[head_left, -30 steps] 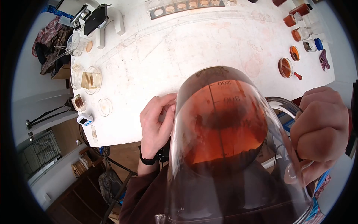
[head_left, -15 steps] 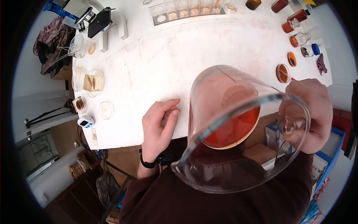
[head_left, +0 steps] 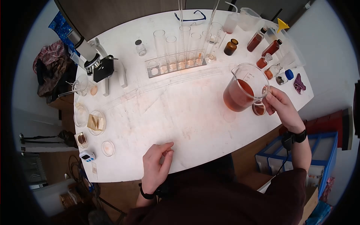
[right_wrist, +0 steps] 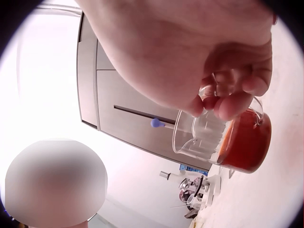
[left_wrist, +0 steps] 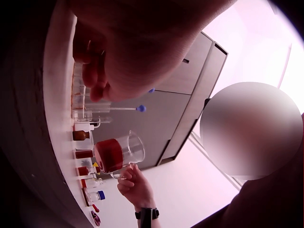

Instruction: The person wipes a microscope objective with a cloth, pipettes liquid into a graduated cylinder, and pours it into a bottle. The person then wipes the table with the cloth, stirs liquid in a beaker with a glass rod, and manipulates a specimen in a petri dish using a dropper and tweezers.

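Right now: right hand [head_left: 282,104] curled round the handle of a glass beaker [head_left: 243,89], fingers [right_wrist: 227,102] wrapped through the loop, thumb side toward the body. Beaker held at the table's right side, apparently just above the surface and roughly upright or slightly tipped; contact with the table [head_left: 180,112] not clear from any view. Body of the beaker lying left of the grip, spout pointing away from the handle toward the table's middle; long axis near vertical. About half full of red-orange liquid [head_left: 236,98]. Printed graduation marks on the wall, too small to read. Just under the right hand, a small round dish [head_left: 258,109] with orange residue. Beyond, at the far right edge: brown and orange-filled bottles [head_left: 256,40], a yellow funnel [head_left: 282,25], a blue-capped jar [head_left: 284,77], no legible labels. Further left, a rack of tall test tubes [head_left: 176,60], well apart from the beaker. Left hand [head_left: 157,167] resting at the near table edge, fingers loosely bent, holding nothing, well apart from the beaker; right hand clearly the nearer. Far left: microscope [head_left: 98,65], petri dishes [head_left: 96,122], a small white timer [head_left: 87,156], display unreadable.
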{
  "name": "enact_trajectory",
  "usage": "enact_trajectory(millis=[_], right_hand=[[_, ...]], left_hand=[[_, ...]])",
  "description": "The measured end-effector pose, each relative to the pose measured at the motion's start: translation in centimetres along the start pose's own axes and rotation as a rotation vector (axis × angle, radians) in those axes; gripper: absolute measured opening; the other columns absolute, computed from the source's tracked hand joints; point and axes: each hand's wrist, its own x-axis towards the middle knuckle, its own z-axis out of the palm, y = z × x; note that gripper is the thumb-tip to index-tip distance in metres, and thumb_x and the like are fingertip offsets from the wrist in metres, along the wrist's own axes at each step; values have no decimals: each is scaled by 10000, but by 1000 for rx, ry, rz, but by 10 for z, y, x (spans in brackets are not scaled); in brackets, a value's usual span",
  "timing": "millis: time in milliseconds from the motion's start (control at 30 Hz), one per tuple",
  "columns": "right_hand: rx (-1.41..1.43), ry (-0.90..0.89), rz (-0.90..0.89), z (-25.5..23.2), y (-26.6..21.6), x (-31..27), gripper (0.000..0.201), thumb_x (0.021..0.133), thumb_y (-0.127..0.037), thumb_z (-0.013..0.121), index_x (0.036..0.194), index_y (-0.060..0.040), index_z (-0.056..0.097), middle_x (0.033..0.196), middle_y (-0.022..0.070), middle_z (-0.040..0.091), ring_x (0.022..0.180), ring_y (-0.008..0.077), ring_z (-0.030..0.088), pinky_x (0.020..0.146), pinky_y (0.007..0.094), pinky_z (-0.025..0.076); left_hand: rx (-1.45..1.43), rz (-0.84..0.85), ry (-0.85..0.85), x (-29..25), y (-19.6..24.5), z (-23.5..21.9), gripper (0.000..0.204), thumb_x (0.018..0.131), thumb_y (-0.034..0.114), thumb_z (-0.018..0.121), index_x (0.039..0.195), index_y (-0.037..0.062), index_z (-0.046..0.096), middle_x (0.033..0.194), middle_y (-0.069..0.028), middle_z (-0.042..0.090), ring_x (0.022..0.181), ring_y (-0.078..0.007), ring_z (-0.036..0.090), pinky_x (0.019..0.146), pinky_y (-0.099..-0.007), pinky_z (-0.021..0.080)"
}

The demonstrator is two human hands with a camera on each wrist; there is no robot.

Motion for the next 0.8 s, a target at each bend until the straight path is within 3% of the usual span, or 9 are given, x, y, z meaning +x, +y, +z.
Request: enact_trajectory(millis=[133,233,333,533,633,800], right_hand=[[74,107,13,-18,16,33,286,1144,-348,527,954,-137,565,835,-78,531,711,38,464,677,212,388],[143,179,128,-30,23,56,283,1140,-365,521,960,-151,561,832,-79,527,726,37,483,681,211,390],[169,235,99,-41,29,72,240,1146,-355,503,1023,-157,560,906,-69,557,781,40,522,710,224,427],[299,223,112,-51,51,99,190,1160,-336,469,1124,-169,553,1014,-44,590,873,70,606,746,244,480],[302,198,101,-51,53,98,247,1158,-375,449,1062,-166,539,1021,-38,572,915,73,603,809,265,484],[322,189,92,-55,61,101,245,1159,-358,437,1061,-156,535,1031,-29,574,932,79,624,805,267,491]], left_hand=[[6,5,7,-1,2,-1,213,948,-4,706,1159,-3,739,884,-107,720,770,-227,660,711,-336,532],[-6,2,28,-3,0,1,209,954,-2,700,1159,-4,738,884,-109,718,761,-224,660,706,-335,532],[-10,33,15,1,1,1,199,972,17,689,1163,-11,735,885,-108,718,749,-217,662,697,-329,528],[-39,-2,26,-4,-3,2,195,978,31,687,1160,-21,734,878,-109,718,739,-208,663,688,-321,527],[-29,1,30,-5,-3,2,193,975,28,688,1156,-20,736,877,-112,719,739,-211,664,686,-320,527],[-15,-3,25,-5,-1,1,197,984,25,679,1167,-20,735,887,-111,720,770,-185,680,710,-304,536]])
